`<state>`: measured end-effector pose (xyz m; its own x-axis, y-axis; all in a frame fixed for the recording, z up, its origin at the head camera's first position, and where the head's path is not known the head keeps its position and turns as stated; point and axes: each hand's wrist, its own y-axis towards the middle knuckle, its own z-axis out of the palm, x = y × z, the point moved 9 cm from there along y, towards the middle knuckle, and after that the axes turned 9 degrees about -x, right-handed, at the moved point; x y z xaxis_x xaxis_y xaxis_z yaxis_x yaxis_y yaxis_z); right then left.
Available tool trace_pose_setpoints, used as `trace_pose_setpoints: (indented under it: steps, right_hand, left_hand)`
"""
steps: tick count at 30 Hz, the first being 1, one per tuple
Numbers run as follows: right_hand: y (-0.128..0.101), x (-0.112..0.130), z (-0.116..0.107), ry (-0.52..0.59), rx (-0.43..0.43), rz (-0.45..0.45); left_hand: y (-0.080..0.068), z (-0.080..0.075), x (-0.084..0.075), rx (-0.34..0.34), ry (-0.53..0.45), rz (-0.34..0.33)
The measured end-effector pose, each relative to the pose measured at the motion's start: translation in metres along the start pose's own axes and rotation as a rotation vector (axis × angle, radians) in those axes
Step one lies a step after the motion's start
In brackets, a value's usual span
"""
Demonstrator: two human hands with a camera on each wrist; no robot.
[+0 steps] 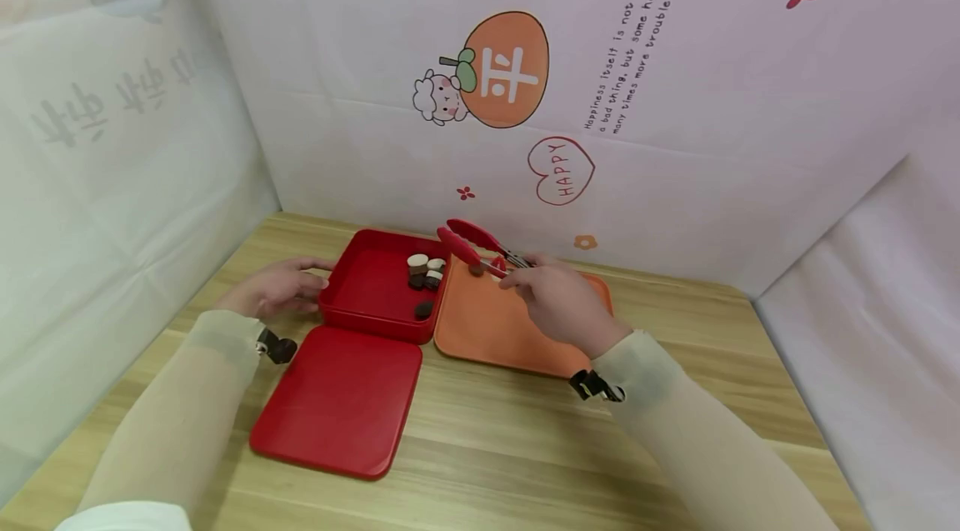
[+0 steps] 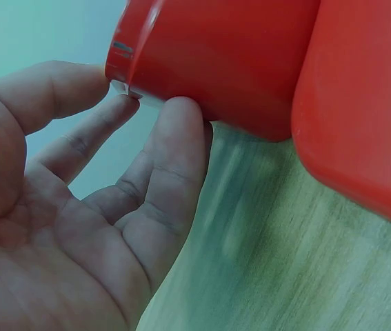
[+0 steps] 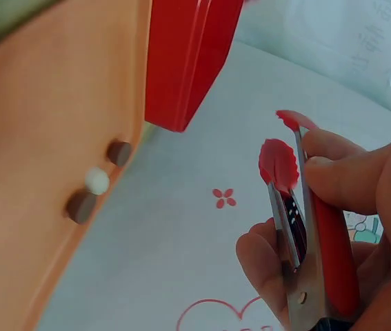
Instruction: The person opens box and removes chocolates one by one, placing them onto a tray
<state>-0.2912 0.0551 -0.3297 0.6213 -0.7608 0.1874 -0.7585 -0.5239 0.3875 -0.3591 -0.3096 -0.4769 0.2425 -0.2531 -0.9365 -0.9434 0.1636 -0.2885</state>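
At the left wall of a square red box point(image 1: 382, 330) is my left hand point(image 1: 283, 288), its thumb and fingertips touching the rim and outer side with fingers fairly straight. Several brown and white pieces point(image 1: 426, 271) lie along the box's right side. My right hand point(image 1: 562, 299) grips red-tipped metal tongs point(image 1: 480, 252) above an orange tray point(image 1: 487, 323). The tips of the tongs point(image 3: 278, 162) stand apart with nothing seen between them. On the tray, the right wrist view shows two brown pieces point(image 3: 81, 206) and a white piece point(image 3: 97, 181) near its edge.
A flat red lid point(image 1: 341, 402) lies on the wooden table point(image 1: 510, 448) in front of the box. Box and tray stand side by side, close to the printed white cloth wall point(image 1: 360, 97) behind. More white cloth hangs at both sides.
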Motion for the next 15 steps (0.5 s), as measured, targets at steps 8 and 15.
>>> trace_pose_setpoints:
  steps: [8,15]
  right_hand:
    - [0.02,0.015,0.002,-0.098,0.109,-0.078]
    - [0.035,0.024,0.019,-0.245,0.292,-0.089]
  left_hand:
    - [0.0,0.002,-0.002,0.004,-0.003,-0.009]
    - [-0.001,0.0,-0.001,0.0,-0.006,-0.005]
